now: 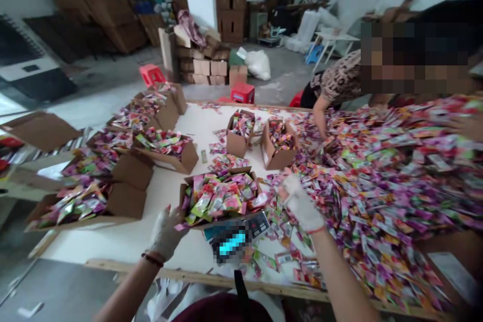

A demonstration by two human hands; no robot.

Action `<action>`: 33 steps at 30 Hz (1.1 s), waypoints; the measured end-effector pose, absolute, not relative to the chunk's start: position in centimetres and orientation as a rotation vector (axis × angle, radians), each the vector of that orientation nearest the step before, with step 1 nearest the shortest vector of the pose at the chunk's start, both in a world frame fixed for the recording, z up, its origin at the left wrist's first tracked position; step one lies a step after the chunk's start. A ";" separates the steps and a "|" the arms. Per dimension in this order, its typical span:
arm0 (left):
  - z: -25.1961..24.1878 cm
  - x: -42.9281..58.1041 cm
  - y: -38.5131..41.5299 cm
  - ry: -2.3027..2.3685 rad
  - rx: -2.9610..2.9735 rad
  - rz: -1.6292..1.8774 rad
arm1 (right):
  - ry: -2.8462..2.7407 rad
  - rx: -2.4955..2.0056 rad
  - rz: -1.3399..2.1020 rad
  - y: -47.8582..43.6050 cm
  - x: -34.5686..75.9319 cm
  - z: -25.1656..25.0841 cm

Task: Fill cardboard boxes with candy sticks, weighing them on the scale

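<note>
A cardboard box (pixel 222 196) full of small colourful sachets stands on a scale (pixel 241 234) at the near edge of the white table (pixel 166 196). My left hand (pixel 166 234), in a white glove, is beside the box's left corner with its fingers spread, touching or almost touching it. My right hand (pixel 300 201), also gloved, reaches into the big heap of sachets (pixel 381 181) just right of the box; its fingers are curled and blurred, so what they hold is unclear.
Several filled cardboard boxes (pixel 124 166) line the table's left side, and two smaller ones (pixel 277 143) stand mid-table. Another person's arm (pixel 320 115) works in the heap at the far right. Red stools (pixel 241 91) and stacked cartons (pixel 204 63) stand on the floor behind.
</note>
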State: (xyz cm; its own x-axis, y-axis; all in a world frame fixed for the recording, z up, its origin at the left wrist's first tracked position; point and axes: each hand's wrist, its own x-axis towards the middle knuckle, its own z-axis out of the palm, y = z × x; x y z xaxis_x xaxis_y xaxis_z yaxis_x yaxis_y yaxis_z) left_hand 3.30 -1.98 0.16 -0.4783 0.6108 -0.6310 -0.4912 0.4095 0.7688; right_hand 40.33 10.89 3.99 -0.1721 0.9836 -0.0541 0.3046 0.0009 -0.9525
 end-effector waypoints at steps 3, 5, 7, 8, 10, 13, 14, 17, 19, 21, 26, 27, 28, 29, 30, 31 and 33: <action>0.7 0.9 -2.9 1.587 -0.069 1.367 | -1.259 -1.254 1.173 9.6 40.7 6.5; 1.0 -0.6 -3.6 1.566 -0.162 1.414 | -1.183 -1.212 1.175 9.2 39.5 8.7; 1.2 -1.6 -4.1 1.555 -0.197 1.451 | -1.233 -1.181 1.162 9.0 37.8 10.6; 1.2 -1.9 -4.3 1.558 -0.201 1.457 | -1.308 -1.173 1.144 9.0 36.8 11.3; 1.1 -2.2 -4.8 1.552 -0.215 1.449 | -1.510 -1.171 1.088 9.1 35.0 12.0; 0.8 -2.0 -5.5 1.525 -0.256 1.420 | -1.834 -1.210 0.996 9.2 32.6 12.2; 0.6 -1.8 -5.8 1.514 -0.268 1.410 | -1.953 -1.234 0.958 9.2 31.7 12.2; 0.3 -1.6 -6.7 1.495 -0.293 1.388 | -2.265 -1.336 0.832 9.5 29.1 12.1; 0.0 -1.8 -7.4 1.485 -0.307 1.378 | -2.352 -1.391 0.785 9.7 27.8 12.1; -0.3 -2.1 -8.2 1.476 -0.329 1.373 | -2.349 -1.377 0.758 9.6 27.4 12.4; -1.2 -1.9 -10.0 1.507 -0.354 1.422 | -2.261 -1.166 0.687 7.3 28.6 13.3; -1.4 -1.4 -10.2 1.521 -0.361 1.432 | -2.323 -1.122 0.695 6.8 28.6 13.3; -1.5 -0.8 -10.3 1.534 -0.370 1.436 | -2.409 -1.104 0.709 6.6 28.4 13.1; -1.6 0.0 -10.3 1.546 -0.384 1.434 | -2.505 -1.123 0.723 6.5 28.0 12.7; -1.6 0.9 -10.3 1.551 -0.396 1.428 | -2.600 -1.183 0.732 6.7 27.4 12.2; -1.7 1.9 -10.2 1.547 -0.400 1.425 | -2.688 -1.276 0.729 7.1 26.6 11.6; -2.0 3.9 -9.9 1.513 -0.387 1.435 | -2.840 -1.430 0.689 8.4 25.2 10.5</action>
State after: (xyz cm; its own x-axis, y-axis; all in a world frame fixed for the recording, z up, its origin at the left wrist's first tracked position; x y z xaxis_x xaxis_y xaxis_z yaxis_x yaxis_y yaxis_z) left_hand 3.90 -9.94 -1.99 -0.4725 0.3785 -0.7959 -0.7748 0.2520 0.5798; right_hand 25.23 8.42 10.47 -0.6088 0.7412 -0.2827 0.7884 0.5256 -0.3197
